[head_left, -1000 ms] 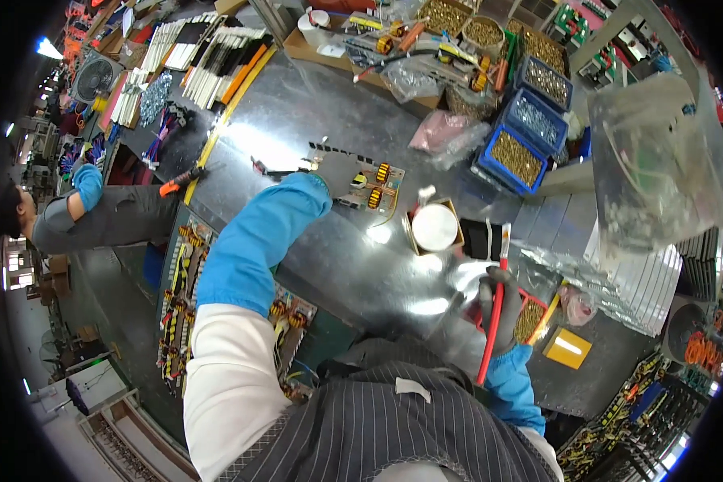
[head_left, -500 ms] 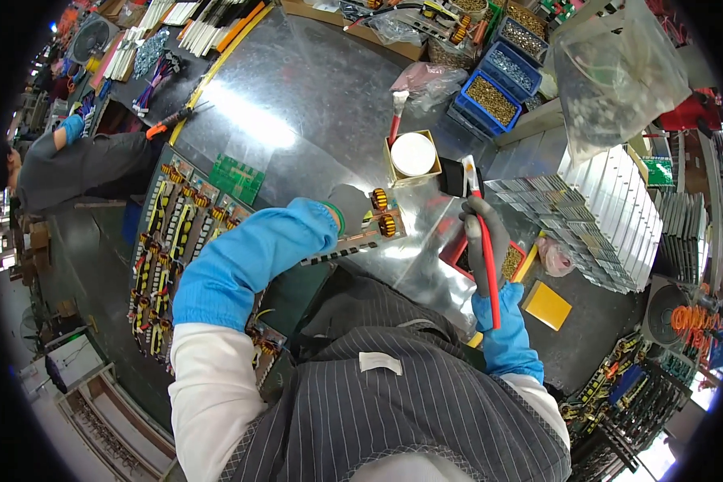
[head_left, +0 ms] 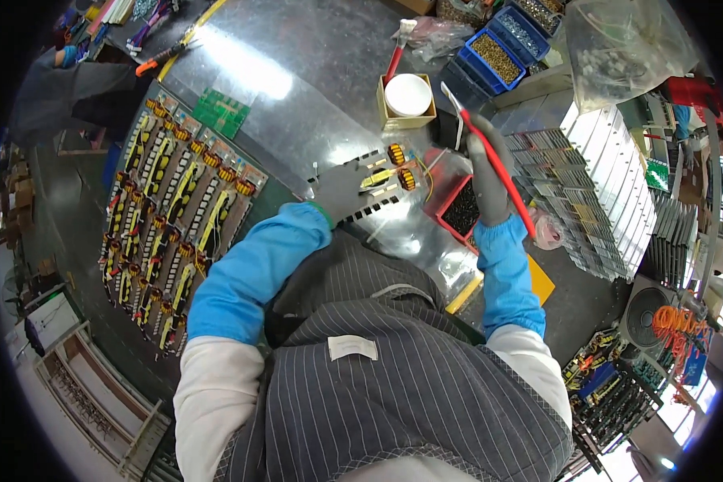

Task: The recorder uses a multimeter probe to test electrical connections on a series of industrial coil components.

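My gloved left hand (head_left: 341,191) grips a circuit board (head_left: 381,195) with two copper-wound ring coils at its right end. Black parts line the board's near edge, and my fingers cover its left part. A red-handled brush (head_left: 498,165) is held in my gloved right hand (head_left: 490,181). The brush slants, its head up beside a dark pot (head_left: 445,128) and its handle end down to the right. I cannot tell whether the head touches the pot. Close by, a white round-topped tub (head_left: 407,95) sits in a small box, with a second red brush (head_left: 398,52) behind it.
Many assembled boards (head_left: 169,225) lie in rows at the left, beside a bare green board (head_left: 221,112). A red bin (head_left: 458,210) of dark small parts is by my right wrist. Stacked metal plates (head_left: 586,185) stand right; blue bins (head_left: 494,60) of hardware lie behind.
The view has shifted. The board has come a little right and shows more of its face. My right hand has tilted the brush, its head swinging left and its handle end right.
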Demonstrator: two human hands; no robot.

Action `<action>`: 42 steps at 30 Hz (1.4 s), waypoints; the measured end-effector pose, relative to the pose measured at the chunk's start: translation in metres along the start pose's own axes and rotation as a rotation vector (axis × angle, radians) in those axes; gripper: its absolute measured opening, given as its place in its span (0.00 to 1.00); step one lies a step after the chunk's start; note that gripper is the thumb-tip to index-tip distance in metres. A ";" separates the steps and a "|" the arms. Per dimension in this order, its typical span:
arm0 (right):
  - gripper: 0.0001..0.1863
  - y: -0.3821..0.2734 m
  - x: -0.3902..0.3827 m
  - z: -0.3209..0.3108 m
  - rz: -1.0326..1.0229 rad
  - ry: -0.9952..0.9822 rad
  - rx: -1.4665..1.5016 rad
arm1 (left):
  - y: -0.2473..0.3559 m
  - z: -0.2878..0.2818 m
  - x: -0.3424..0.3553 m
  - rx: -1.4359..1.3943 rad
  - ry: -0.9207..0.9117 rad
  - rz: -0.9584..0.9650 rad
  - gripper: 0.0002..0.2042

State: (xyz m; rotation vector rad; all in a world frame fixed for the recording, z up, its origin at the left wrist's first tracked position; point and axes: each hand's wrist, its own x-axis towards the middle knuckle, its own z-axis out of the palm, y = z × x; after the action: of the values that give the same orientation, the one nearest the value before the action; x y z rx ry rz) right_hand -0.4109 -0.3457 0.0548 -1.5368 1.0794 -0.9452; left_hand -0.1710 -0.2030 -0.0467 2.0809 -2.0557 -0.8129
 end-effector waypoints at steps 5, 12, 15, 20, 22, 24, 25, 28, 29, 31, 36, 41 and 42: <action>0.19 0.025 0.038 0.016 0.081 -0.098 -0.035 | -0.032 0.003 -0.052 -0.046 0.174 -0.007 0.28; 0.15 0.062 0.069 0.043 0.355 -0.044 0.083 | -0.054 0.041 -0.083 -0.194 0.259 -0.126 0.30; 0.15 0.074 0.079 0.052 0.281 -0.014 -0.006 | -0.050 0.044 -0.081 -0.272 0.289 -0.152 0.29; 0.14 0.083 0.084 0.056 0.332 -0.056 -0.039 | -0.049 0.040 -0.074 -0.225 0.326 -0.103 0.28; 0.15 0.086 0.080 0.054 0.277 -0.076 -0.058 | -0.048 0.036 -0.068 -0.230 0.315 -0.041 0.26; 0.13 0.073 0.072 0.054 0.163 -0.155 -0.049 | -0.049 0.041 -0.064 -0.203 0.300 -0.050 0.24; 0.13 0.070 0.069 0.053 0.166 -0.162 -0.049 | -0.050 0.044 -0.063 -0.173 0.285 -0.051 0.23; 0.15 0.070 0.062 0.047 -0.004 -0.227 -0.276 | -0.053 0.040 -0.057 -0.211 0.206 -0.063 0.21; 0.16 0.073 0.062 0.045 -0.164 -0.225 -0.422 | -0.054 0.040 -0.055 -0.212 0.203 -0.063 0.21; 0.16 0.078 0.062 0.044 -0.326 -0.222 -0.566 | -0.056 0.040 -0.053 -0.256 0.183 -0.080 0.18; 0.16 0.085 0.061 0.046 -0.474 -0.246 -0.757 | -0.060 0.042 -0.058 -0.193 0.316 -0.046 0.16; 0.19 0.095 0.059 0.045 -0.598 -0.244 -0.795 | -0.053 0.036 -0.082 -0.124 0.369 -0.081 0.16; 0.21 0.098 0.058 0.043 -0.627 -0.252 -0.787 | -0.051 0.038 -0.087 -0.122 0.367 -0.093 0.16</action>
State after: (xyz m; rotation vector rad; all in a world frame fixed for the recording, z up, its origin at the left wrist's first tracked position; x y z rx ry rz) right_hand -0.3712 -0.3994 -0.0467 -2.6694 0.8255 -0.7078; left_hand -0.1370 -0.1052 -0.0756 2.0852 -1.6882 -0.5042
